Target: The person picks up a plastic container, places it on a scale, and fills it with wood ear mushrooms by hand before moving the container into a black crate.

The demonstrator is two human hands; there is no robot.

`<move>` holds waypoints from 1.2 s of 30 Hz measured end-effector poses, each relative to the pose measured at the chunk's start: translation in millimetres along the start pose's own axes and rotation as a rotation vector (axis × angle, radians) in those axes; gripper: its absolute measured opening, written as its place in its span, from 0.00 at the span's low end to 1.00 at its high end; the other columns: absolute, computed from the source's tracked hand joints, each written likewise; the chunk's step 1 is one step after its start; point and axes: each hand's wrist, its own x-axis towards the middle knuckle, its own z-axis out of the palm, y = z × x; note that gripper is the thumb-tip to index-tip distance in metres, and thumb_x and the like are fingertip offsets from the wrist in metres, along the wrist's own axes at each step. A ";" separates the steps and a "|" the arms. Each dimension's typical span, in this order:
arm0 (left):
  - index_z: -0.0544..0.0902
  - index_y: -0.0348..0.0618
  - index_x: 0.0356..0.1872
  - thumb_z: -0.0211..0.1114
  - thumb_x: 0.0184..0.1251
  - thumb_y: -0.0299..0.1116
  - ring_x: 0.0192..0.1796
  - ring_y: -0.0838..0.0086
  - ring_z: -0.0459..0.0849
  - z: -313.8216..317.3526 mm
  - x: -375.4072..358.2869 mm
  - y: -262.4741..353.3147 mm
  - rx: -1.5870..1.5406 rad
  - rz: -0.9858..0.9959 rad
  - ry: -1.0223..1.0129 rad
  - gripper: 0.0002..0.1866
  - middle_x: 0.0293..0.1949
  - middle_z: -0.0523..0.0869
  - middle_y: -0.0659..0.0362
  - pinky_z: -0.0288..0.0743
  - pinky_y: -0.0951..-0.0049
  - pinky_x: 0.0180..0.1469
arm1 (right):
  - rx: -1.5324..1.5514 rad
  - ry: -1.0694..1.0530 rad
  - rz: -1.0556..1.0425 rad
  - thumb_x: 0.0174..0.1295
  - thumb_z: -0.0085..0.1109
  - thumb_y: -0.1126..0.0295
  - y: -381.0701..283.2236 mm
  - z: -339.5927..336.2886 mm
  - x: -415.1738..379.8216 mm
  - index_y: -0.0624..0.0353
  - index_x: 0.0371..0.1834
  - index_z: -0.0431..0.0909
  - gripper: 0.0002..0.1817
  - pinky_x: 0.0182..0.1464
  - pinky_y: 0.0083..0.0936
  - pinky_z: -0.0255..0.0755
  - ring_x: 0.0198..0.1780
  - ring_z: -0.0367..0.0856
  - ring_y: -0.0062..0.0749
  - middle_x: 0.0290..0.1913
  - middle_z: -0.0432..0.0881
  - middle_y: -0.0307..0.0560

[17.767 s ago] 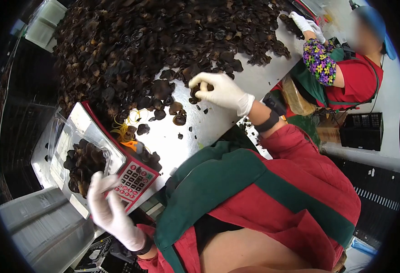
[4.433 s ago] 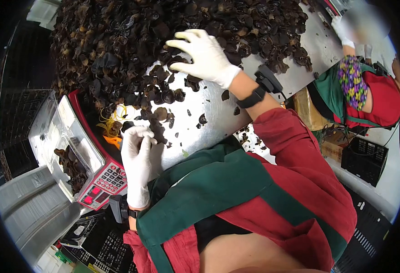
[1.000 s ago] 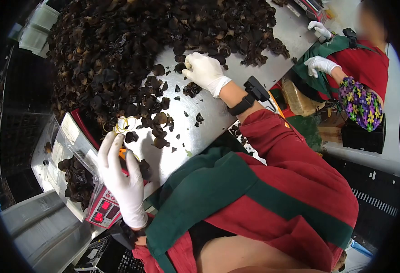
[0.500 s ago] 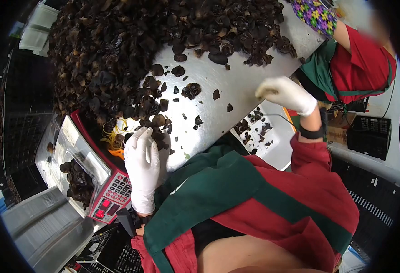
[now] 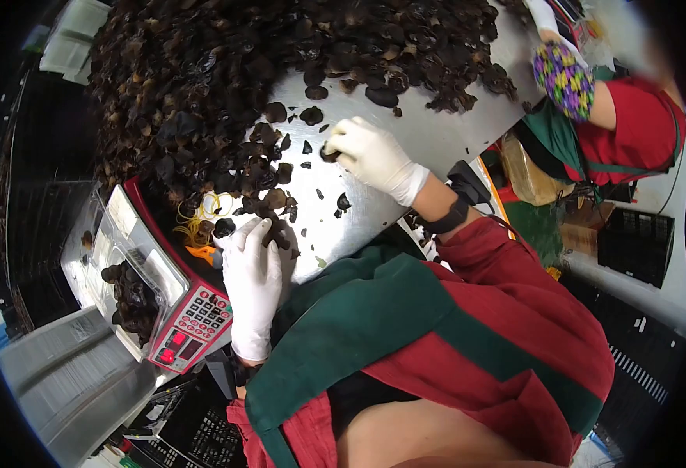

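Note:
My right hand [image 5: 374, 160], in a white glove, pinches a dark piece of wood ear mushroom [image 5: 328, 154] over the metal table [image 5: 382, 204]. My left hand [image 5: 251, 273], also gloved, rests at the table's near edge with fingers extended. Its fingertips are next to a few wood ear pieces [image 5: 279, 228]. Behind both hands rises a large heap of wood ear mushrooms [image 5: 202, 86]. Small scraps lie scattered between the heap and my hands.
A red scale [image 5: 191, 327] stands at the left with a clump of wood ear [image 5: 134, 304] on it. Yellow rubber bands [image 5: 202, 217] and an orange-handled tool [image 5: 202, 253] lie beside it. At the right is a co-worker's patterned sleeve [image 5: 563, 79]. Black crates [image 5: 636, 242] stand beyond.
My right hand has moved left from beyond the table's edge to the scattered pieces and now grips one. My left hand has hardly moved. The co-worker's sleeve has shifted.

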 end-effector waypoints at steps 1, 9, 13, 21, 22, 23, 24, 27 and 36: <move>0.81 0.40 0.55 0.63 0.65 0.20 0.58 0.57 0.81 0.3 -4.0 -3.3 -0.001 -0.011 0.006 0.17 0.54 0.83 0.51 0.73 0.62 0.62 | 0.116 0.065 0.031 0.54 0.64 0.75 5.9 -2.9 -1.2 0.51 0.40 0.84 0.10 0.51 0.35 0.78 0.46 0.80 0.44 0.43 0.82 0.41; 0.83 0.38 0.49 0.64 0.63 0.19 0.56 0.56 0.82 1.2 -15.3 -15.7 -0.129 -0.092 0.149 0.13 0.51 0.84 0.50 0.75 0.62 0.60 | 1.673 -0.112 0.482 0.70 0.49 0.75 53.0 -50.6 -14.2 0.61 0.56 0.79 0.15 0.37 0.14 0.70 0.39 0.78 0.20 0.52 0.85 0.46; 0.83 0.39 0.50 0.63 0.63 0.18 0.55 0.56 0.83 6.0 -8.5 -15.0 -0.124 -0.095 0.197 0.14 0.51 0.84 0.50 0.76 0.62 0.60 | 1.093 -0.021 0.248 0.75 0.46 0.68 29.0 -66.9 19.5 0.58 0.52 0.79 0.12 0.32 0.16 0.69 0.41 0.77 0.23 0.57 0.82 0.48; 0.86 0.48 0.47 0.67 0.59 0.28 0.50 0.64 0.80 46.0 43.2 -15.9 0.340 0.143 0.058 0.13 0.41 0.83 0.58 0.66 0.60 0.62 | -0.059 -0.055 0.191 0.63 0.65 0.54 28.2 13.6 74.9 0.50 0.45 0.80 0.15 0.44 0.34 0.77 0.37 0.84 0.46 0.36 0.86 0.49; 0.86 0.49 0.46 0.68 0.59 0.28 0.49 0.65 0.80 46.9 42.7 -17.8 0.343 0.158 0.090 0.13 0.39 0.82 0.60 0.66 0.61 0.61 | 0.023 -0.104 0.262 0.64 0.65 0.56 24.3 7.5 77.2 0.52 0.44 0.80 0.14 0.42 0.32 0.77 0.34 0.84 0.41 0.34 0.85 0.47; 0.86 0.49 0.44 0.69 0.58 0.29 0.47 0.66 0.80 46.9 41.3 -18.6 0.344 0.170 0.118 0.12 0.37 0.81 0.61 0.66 0.62 0.60 | 0.106 -0.158 0.334 0.65 0.65 0.57 19.3 -1.1 77.9 0.54 0.43 0.81 0.13 0.40 0.30 0.77 0.32 0.84 0.36 0.31 0.85 0.46; 0.86 0.49 0.44 0.69 0.58 0.29 0.47 0.66 0.80 45.5 37.9 -18.4 0.343 0.168 0.113 0.12 0.37 0.81 0.61 0.66 0.62 0.60 | 0.294 -0.177 0.426 0.66 0.64 0.59 14.2 -9.6 75.8 0.56 0.41 0.81 0.12 0.36 0.26 0.76 0.30 0.82 0.30 0.30 0.83 0.43; 0.86 0.50 0.42 0.69 0.58 0.28 0.44 0.67 0.80 36.4 29.0 -14.7 0.198 0.104 0.151 0.11 0.34 0.81 0.62 0.67 0.63 0.56 | 0.816 -0.251 0.540 0.71 0.60 0.65 22.3 -22.5 64.4 0.62 0.41 0.79 0.10 0.28 0.16 0.68 0.26 0.75 0.16 0.29 0.81 0.37; 0.76 0.44 0.64 0.66 0.60 0.27 0.55 0.57 0.80 63.8 30.2 41.7 -0.191 0.267 -0.101 0.27 0.50 0.83 0.52 0.70 0.60 0.59 | 1.509 -0.298 0.167 0.72 0.57 0.65 23.7 -47.8 49.5 0.62 0.62 0.74 0.19 0.31 0.13 0.69 0.39 0.81 0.21 0.49 0.84 0.48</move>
